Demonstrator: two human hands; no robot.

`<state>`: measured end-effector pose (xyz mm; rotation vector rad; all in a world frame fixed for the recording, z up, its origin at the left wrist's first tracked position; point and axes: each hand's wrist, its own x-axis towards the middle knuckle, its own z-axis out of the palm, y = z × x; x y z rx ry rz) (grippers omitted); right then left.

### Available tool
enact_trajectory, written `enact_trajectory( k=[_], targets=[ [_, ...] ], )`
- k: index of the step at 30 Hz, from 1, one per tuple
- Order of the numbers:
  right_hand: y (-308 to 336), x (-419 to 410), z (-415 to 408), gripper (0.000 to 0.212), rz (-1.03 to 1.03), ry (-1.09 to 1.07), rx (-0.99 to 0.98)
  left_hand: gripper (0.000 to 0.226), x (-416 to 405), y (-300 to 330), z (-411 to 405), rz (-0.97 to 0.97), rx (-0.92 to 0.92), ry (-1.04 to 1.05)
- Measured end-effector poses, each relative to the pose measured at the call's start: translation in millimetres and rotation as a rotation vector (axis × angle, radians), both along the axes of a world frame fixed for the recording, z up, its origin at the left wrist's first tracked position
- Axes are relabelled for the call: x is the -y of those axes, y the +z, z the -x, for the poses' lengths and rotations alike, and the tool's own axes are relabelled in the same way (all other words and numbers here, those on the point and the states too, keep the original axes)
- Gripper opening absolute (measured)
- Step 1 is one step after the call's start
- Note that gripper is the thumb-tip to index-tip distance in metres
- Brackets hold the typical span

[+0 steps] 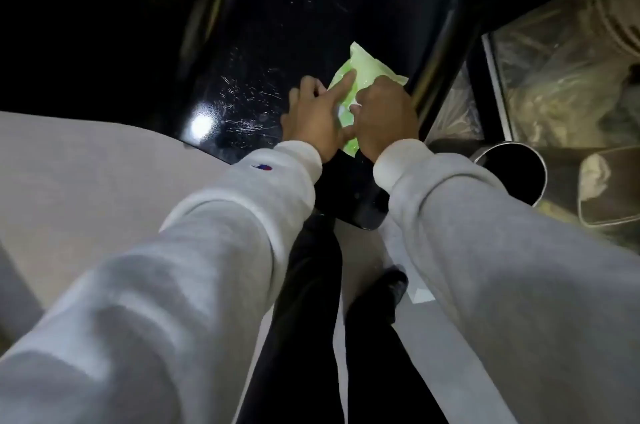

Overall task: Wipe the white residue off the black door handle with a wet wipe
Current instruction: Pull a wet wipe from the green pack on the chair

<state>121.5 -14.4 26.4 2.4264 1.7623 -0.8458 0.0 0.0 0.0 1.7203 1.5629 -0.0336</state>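
both hands [313, 113] work the green wipe pack [363, 77].

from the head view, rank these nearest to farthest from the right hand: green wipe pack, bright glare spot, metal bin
1. green wipe pack: touching the right hand, just ahead of it.
2. metal bin: lower right, by the sleeve.
3. bright glare spot: far left, on the black surface.

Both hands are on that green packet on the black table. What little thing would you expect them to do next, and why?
Probably draw one wipe out. The left hand presses the green wipe packet flat with a straight finger, while the right hand pinches a bit of white at its opening. No wipe is free yet, and the black door handle stands untouched beside them.
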Motion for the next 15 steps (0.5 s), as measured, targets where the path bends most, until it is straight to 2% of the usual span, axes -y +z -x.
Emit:
enact_trajectory(
  k=[3,9,15],
  targets=[
    [3,-3,6,0.009,-0.008,0.151,0.092,0.077,-4,4,3,-0.006,-0.008,-0.025],
    [6,-9,10,0.017,0.002,0.271,0.154,0.083,-3,-2,5,0.015,-0.013,-0.029],
    [-10,-11,4,0.046,0.079,0.241,0.061,0.076,-4,-2,5,0.006,0.012,-0.028]
  ],
)
